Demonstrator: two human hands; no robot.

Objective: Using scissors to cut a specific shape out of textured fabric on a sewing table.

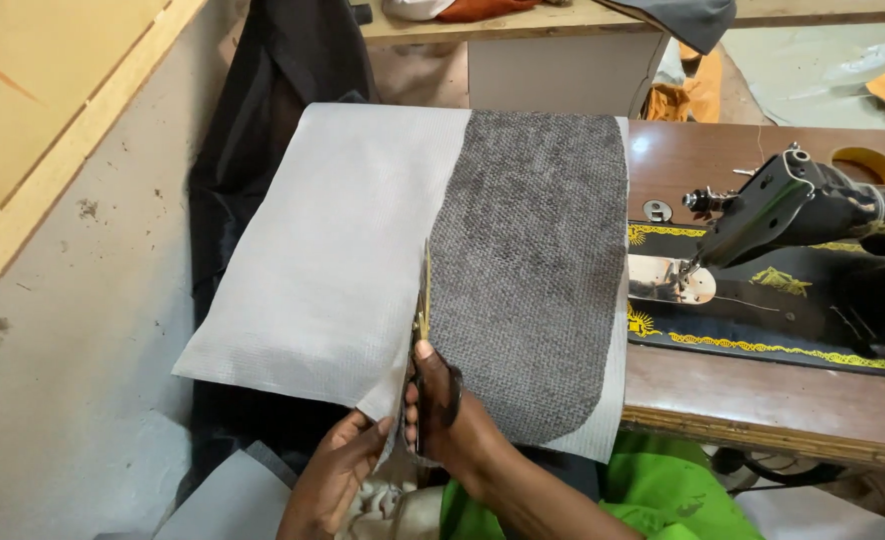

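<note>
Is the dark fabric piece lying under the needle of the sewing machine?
No, the dark fabric lies on white sheet, left of the sewing machine.

wooden table (763, 405) | black sewing machine (813, 260) on top | grey fabric sheet (533, 270) overhanging its left edge

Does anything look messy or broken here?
Nothing looks broken. The right hand works scissors through the white sheet along the dark patch, and the left hand holds the sheet's near edge. The sewing machine sits upright.
</note>
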